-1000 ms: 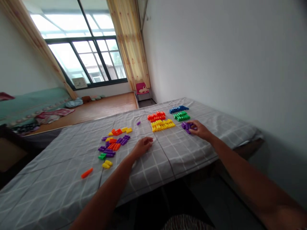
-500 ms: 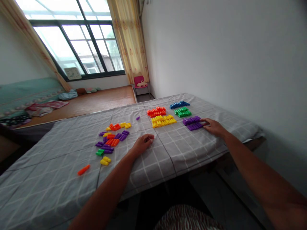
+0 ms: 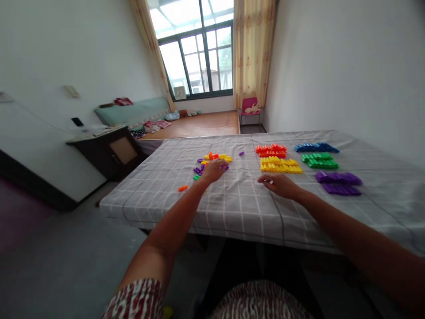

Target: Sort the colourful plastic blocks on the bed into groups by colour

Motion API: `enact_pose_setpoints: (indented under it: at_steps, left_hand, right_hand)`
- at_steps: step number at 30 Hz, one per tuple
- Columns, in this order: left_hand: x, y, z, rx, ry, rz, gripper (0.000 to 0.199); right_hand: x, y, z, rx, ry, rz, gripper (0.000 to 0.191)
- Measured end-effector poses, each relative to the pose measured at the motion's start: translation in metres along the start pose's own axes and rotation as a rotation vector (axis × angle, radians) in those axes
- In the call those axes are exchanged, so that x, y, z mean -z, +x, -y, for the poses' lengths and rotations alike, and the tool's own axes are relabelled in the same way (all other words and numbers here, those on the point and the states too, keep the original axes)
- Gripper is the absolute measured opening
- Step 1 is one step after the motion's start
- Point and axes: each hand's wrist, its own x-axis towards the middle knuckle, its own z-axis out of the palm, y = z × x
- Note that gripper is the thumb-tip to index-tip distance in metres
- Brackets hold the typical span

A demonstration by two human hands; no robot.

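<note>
My left hand (image 3: 214,170) reaches over a mixed pile of small plastic cap-like pieces, its fingers outstretched and partly covering them. Purple pieces (image 3: 199,170) and yellow pieces (image 3: 227,158) show around it; whether the fingertips touch any is hard to tell. My right hand (image 3: 278,184) hovers low over the cloth with fingers apart and nothing visible in them. Beyond it lie sorted rows: yellow (image 3: 280,165), orange-red (image 3: 270,151), blue (image 3: 316,147), green (image 3: 320,161) and purple (image 3: 338,183). A lone orange piece (image 3: 182,188) lies left of the pile, and a single purple piece (image 3: 241,153) behind it.
A grey checked cloth (image 3: 232,208) covers the table. The white wall (image 3: 348,66) runs along the right. Past the table are a low wooden platform (image 3: 206,124), a pink chair (image 3: 249,106) and a window. A dark cabinet (image 3: 113,150) stands left.
The view has swung left. My right hand has left the purple rows and moved left to the middle of the cloth. My left hand has moved forward and left onto the mixed pile.
</note>
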Motion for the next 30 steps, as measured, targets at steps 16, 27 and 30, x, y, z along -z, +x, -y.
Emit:
enact_pose_setpoints:
  at_steps: [16, 27, 30]
  left_hand:
    - [0.072, -0.018, 0.115, 0.258, 0.334, 0.298, 0.036]
    - [0.063, -0.022, 0.059, 0.076, 0.204, 0.535, 0.034]
    - [0.062, -0.019, 0.058, 0.077, 0.279, 0.567, 0.030]
  right_hand:
    - [-0.020, -0.007, -0.016, -0.054, 0.017, -0.102, 0.025]
    - [-0.021, -0.006, -0.018, -0.017, 0.061, -0.109, 0.023]
    - [-0.022, -0.007, -0.019, -0.016, 0.049, -0.104, 0.023]
